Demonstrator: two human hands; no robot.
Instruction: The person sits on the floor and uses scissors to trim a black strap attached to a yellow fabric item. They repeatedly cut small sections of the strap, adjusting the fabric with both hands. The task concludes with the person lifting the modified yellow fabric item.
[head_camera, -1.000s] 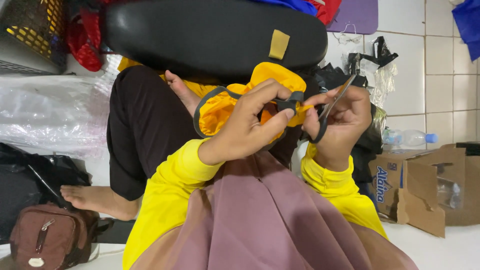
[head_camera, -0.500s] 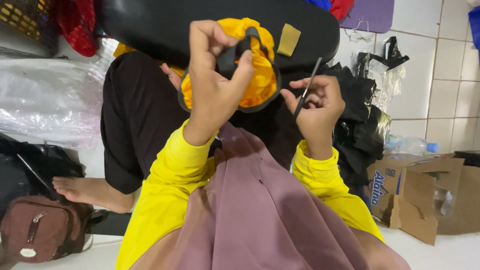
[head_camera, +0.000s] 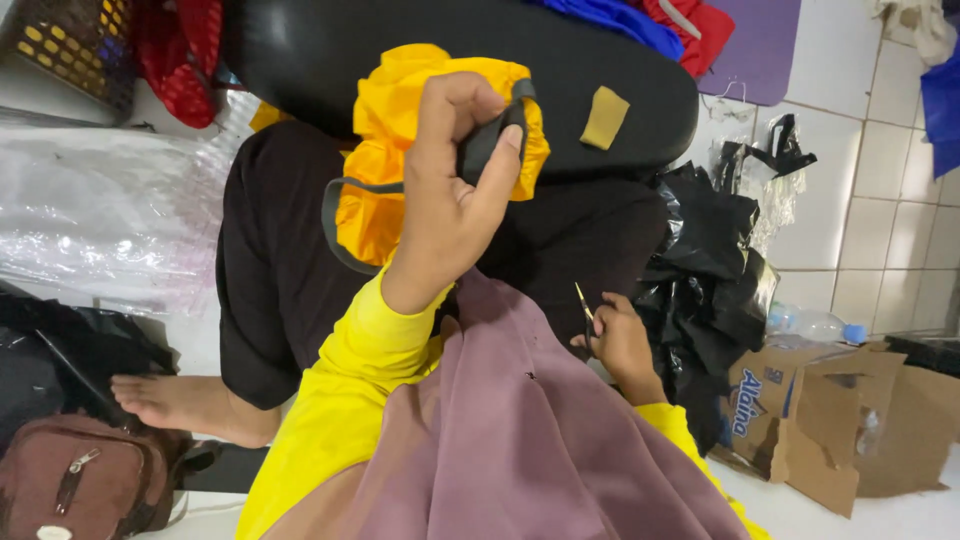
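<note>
Left hand (head_camera: 455, 200), raised and closed, fingers and thumb pinching one grey elastic band (head_camera: 490, 140) along the edge of a single yellow fabric piece (head_camera: 385, 170); the fabric hangs from this grip above the lap, in front of one black padded board (head_camera: 330, 50) lying across the knees. Right hand (head_camera: 622, 340), lowered beside the thigh, fingers curled shut around one small pair of scissors (head_camera: 583, 305), whose blades point up from the fist; the two hands are well apart. Both arms wear yellow sleeves (head_camera: 330, 400); one mauve cloth (head_camera: 520, 450) drapes down between them. One tan rectangular patch (head_camera: 605, 117) lies on the board. One bare foot (head_camera: 185, 405) rests on the tiled floor (head_camera: 880, 220), near one brown zipped bag (head_camera: 75, 485). Right of the legs: one heap of black plastic bags (head_camera: 705, 290), one clear plastic bottle (head_camera: 815, 325) with a blue cap, and one torn cardboard box (head_camera: 830, 420). Upper left: one woven basket (head_camera: 75, 40) and one red cloth (head_camera: 175, 55)
</note>
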